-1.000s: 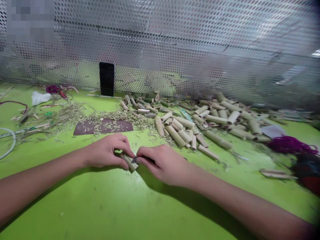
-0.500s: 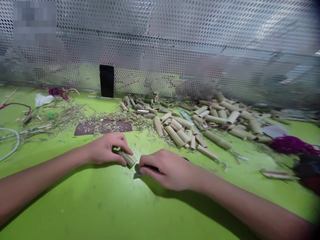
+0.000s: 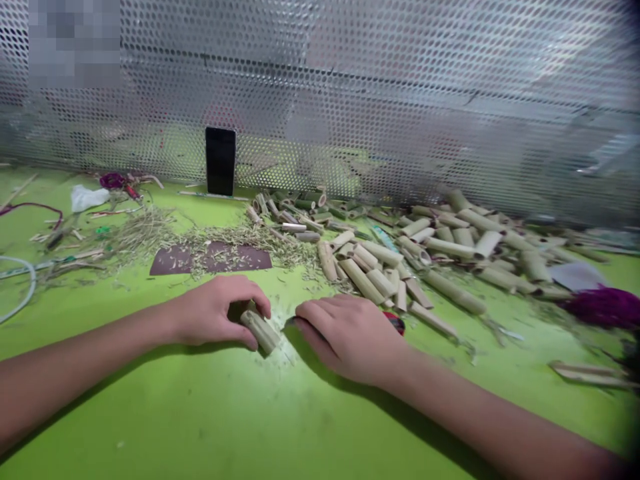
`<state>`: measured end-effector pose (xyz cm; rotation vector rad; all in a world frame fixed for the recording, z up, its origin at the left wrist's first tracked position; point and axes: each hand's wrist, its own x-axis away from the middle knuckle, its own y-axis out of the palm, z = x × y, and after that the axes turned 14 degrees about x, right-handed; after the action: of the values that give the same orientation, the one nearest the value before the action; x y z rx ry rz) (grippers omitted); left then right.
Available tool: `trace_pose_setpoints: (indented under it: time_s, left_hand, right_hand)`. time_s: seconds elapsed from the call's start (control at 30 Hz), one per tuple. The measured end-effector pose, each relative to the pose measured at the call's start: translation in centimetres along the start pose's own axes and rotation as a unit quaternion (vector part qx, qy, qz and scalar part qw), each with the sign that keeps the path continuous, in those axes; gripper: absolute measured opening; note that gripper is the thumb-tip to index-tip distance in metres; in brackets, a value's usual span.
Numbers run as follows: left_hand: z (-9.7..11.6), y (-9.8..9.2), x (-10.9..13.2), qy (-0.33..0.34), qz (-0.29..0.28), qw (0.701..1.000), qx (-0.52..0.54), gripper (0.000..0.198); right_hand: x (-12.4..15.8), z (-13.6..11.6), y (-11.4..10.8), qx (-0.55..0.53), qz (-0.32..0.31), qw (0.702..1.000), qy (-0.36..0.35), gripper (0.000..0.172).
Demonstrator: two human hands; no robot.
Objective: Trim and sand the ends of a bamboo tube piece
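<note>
Between thumb and fingertips, my left hand (image 3: 225, 312) grips a short split piece of bamboo (image 3: 262, 331) just above the green table. To its right, my right hand (image 3: 350, 340) is closed, palm down, around a knife (image 3: 395, 323). The knife's red and black handle end shows behind the hand, and a small dark tip pokes out by the thumb; the rest is covered by my fingers. A narrow gap separates the tip from the bamboo. A brown sheet (image 3: 170, 261) strewn with shavings lies beyond my left hand.
Cut bamboo pieces (image 3: 365, 280) are heaped from the middle to the right. A phone (image 3: 221, 161) leans on the perforated metal panel (image 3: 320, 87). Purple string (image 3: 603, 307) lies at right. White plastic (image 3: 89, 198) and a pale cable (image 3: 31, 293) are at left.
My right hand has turned more palm down, lifting the knife tip off the table and away from the bamboo. The red handle end has come into sight. The view has shifted slightly.
</note>
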<state>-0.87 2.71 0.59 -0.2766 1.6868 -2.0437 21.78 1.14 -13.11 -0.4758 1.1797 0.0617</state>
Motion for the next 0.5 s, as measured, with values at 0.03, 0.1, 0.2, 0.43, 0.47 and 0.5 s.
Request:
trace_pose_setpoints:
  time_s: [0.03,0.1,0.2,0.43,0.47,0.5]
  left_hand:
    - [0.1,0.1,0.1,-0.010,-0.004,1.000,0.015,0.030]
    - [0.5,0.4,0.3,-0.029,-0.010,0.999,0.038,0.039]
    - [1.2,1.3,0.6,-0.025,-0.003,1.000,0.004,0.066]
    - [1.5,3.3,0.9,0.017,0.038,0.991,-0.125,0.067]
    - [1.4,3.3,0.9,0.014,0.044,0.991,-0.125,0.067]
    - [1.4,3.3,1.0,0.010,0.049,0.992,-0.118,0.068]
  right_hand:
    - [0.0,-0.1,0.0,0.009,0.021,1.000,-0.001,0.030]
    - [0.0,-0.5,0.0,0.012,0.049,0.999,-0.008,0.030]
    - [0.0,-1.1,0.0,0.000,0.054,0.998,-0.024,0.029]
    - [0.0,-1.2,0.0,-0.005,0.024,1.000,-0.018,0.024]
    - [0.0,-1.2,0.0,-0.005,0.021,1.000,-0.017,0.024]
    - [0.1,-1.1,0.0,-0.005,0.021,1.000,-0.016,0.025]
